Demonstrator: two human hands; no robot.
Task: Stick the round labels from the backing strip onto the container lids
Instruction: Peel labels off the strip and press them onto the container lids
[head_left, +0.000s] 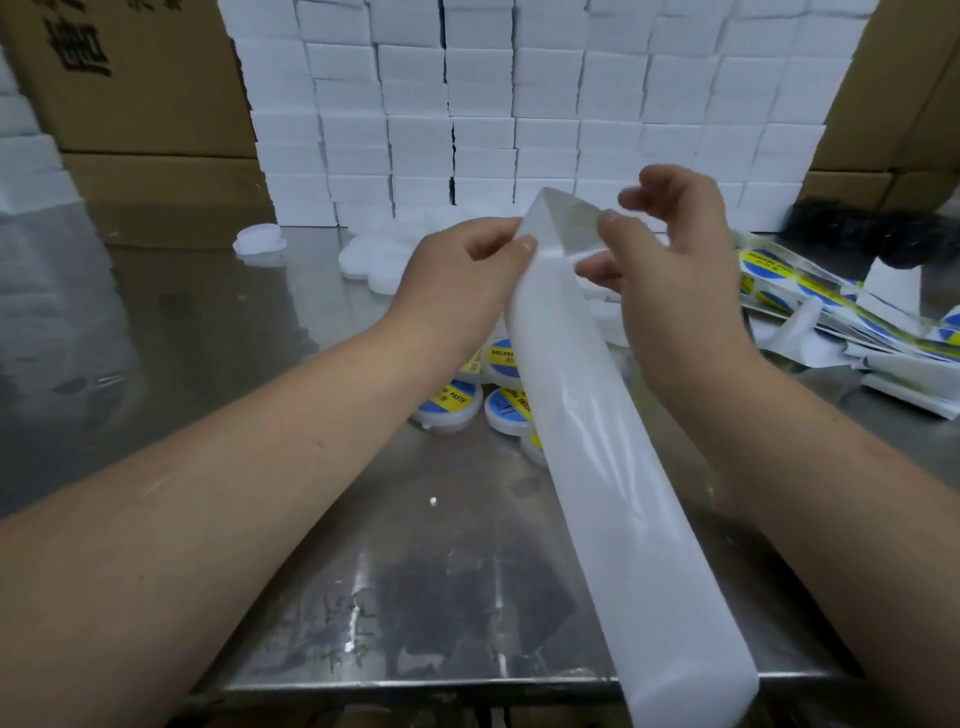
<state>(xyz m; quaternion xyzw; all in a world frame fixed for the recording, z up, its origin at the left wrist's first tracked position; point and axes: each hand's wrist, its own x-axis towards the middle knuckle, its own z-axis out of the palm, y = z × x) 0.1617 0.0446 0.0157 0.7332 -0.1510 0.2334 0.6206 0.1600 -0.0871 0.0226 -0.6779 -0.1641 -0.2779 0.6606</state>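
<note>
A stainless-steel bench (234, 415) in a packing room, backed by brown cardboard cartons (130, 104) and a wall of stacked white boxes (519, 104), carries plain white round lids (260, 240) at far left. Right of them, the left hand (457, 280) pinches the left edge of a long, glossy white paper backing strip (597, 441) between thumb and curled fingers, close to its folded far end. Below the hands sit small white round containers (452, 408) already wearing blue-and-yellow labels. The strip's long axis runs from the fold, held above mid-bench, back past the near edge toward the worker, drifting right; its visible face shows no labels. The right hand (670, 270) pinches the folded-over flap with thumb and a lower finger, the other fingers loosely curled above. Light, limp and slick, the strip probably handles best gripped by its edges near the fold. More strips bearing blue-and-yellow labels (810, 301) lie heaped at far right.
</note>
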